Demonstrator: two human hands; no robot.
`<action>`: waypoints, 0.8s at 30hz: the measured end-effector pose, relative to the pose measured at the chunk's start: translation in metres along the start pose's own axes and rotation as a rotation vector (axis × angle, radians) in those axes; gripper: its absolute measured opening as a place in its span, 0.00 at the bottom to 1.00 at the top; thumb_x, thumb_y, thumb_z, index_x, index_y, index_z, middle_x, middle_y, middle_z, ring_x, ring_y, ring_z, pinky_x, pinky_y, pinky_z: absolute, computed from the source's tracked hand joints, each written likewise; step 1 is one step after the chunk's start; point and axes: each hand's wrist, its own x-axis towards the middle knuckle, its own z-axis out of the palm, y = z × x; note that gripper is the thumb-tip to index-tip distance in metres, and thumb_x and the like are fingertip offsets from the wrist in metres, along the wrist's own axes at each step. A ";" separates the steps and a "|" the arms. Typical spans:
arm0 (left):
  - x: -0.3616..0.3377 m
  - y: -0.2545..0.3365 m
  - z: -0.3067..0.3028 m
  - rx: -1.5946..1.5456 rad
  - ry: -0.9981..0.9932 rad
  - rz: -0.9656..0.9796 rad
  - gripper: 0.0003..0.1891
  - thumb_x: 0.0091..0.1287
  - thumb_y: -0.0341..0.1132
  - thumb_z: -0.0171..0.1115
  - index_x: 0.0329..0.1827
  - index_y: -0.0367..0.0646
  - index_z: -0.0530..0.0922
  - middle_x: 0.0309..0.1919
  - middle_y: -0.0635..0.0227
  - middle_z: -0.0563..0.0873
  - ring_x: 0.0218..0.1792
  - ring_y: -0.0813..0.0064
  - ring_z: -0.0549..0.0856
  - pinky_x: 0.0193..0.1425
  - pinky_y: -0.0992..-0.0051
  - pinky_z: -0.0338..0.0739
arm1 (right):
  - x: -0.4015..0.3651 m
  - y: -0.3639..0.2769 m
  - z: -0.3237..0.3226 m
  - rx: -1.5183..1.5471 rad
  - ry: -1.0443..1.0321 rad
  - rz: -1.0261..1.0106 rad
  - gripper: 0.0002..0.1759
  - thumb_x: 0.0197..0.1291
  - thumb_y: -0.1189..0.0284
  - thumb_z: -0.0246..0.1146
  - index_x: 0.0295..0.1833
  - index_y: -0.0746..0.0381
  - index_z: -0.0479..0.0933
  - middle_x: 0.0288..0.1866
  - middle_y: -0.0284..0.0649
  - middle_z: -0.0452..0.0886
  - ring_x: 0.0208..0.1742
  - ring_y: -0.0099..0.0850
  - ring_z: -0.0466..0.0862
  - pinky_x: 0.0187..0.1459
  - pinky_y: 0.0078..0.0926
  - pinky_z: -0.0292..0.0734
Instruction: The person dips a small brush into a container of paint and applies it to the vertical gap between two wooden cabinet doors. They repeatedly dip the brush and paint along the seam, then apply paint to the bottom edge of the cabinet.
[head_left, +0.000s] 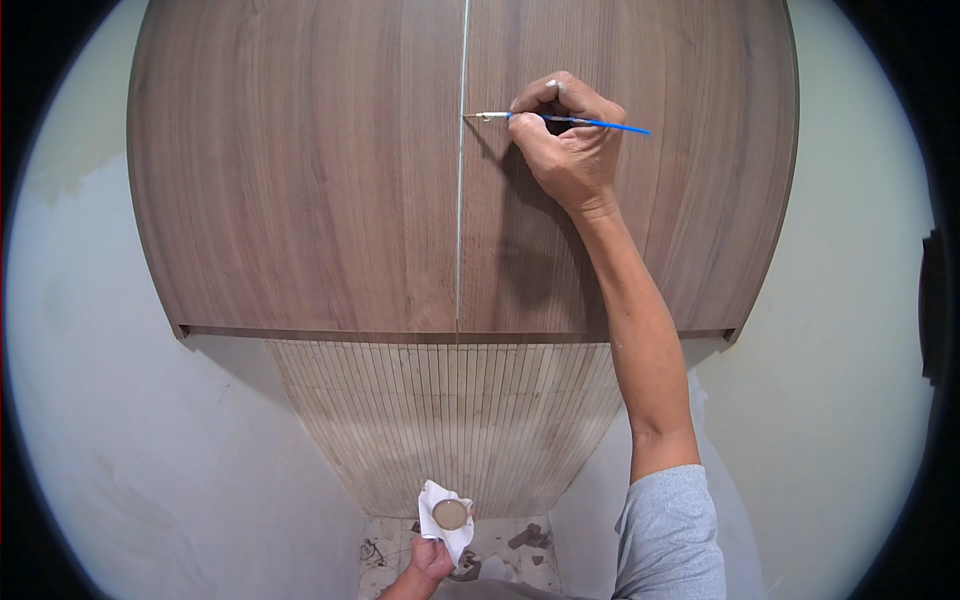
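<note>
My right hand (572,140) pinches a thin blue-handled paintbrush (622,127), held nearly level. Its bristle tip touches or almost touches the pale vertical seam (461,200) between two brown wood-grain cabinet doors (300,180). A white smear marks one finger of that hand. Low in the view, my left hand (430,557) is closed around a white cloth or paper (432,525) together with a small round cup (450,514) of beige-brown paint-like stuff. Part of the left fingers is hidden by the white wrap.
Below the cabinet's lower edge (350,331) stands a wall of narrow vertical beige slats (440,410). Plain pale walls (90,400) flank both sides. Dark scraps (530,537) and other debris lie on the floor far below.
</note>
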 end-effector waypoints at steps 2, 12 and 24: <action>0.001 0.000 -0.002 -0.040 -0.011 -0.015 0.24 0.73 0.51 0.60 0.63 0.45 0.80 0.59 0.57 0.85 0.60 0.53 0.82 0.68 0.55 0.78 | 0.000 0.000 -0.002 0.011 -0.006 0.000 0.01 0.48 0.77 0.64 0.26 0.61 0.80 0.21 0.33 0.82 0.21 0.19 0.80 0.24 0.18 0.74; -0.004 -0.001 0.006 0.009 -0.037 0.008 0.22 0.74 0.49 0.59 0.65 0.47 0.79 0.60 0.60 0.85 0.61 0.55 0.83 0.70 0.56 0.78 | -0.002 -0.004 0.000 -0.009 0.015 -0.007 0.03 0.50 0.78 0.63 0.29 0.61 0.82 0.25 0.34 0.84 0.25 0.20 0.82 0.28 0.20 0.78; -0.006 -0.001 0.005 0.016 -0.098 0.045 0.22 0.73 0.48 0.62 0.65 0.49 0.79 0.60 0.63 0.85 0.62 0.56 0.82 0.70 0.55 0.77 | -0.006 -0.003 0.003 0.054 0.098 -0.006 0.02 0.46 0.76 0.65 0.24 0.60 0.80 0.19 0.31 0.82 0.20 0.18 0.78 0.23 0.18 0.73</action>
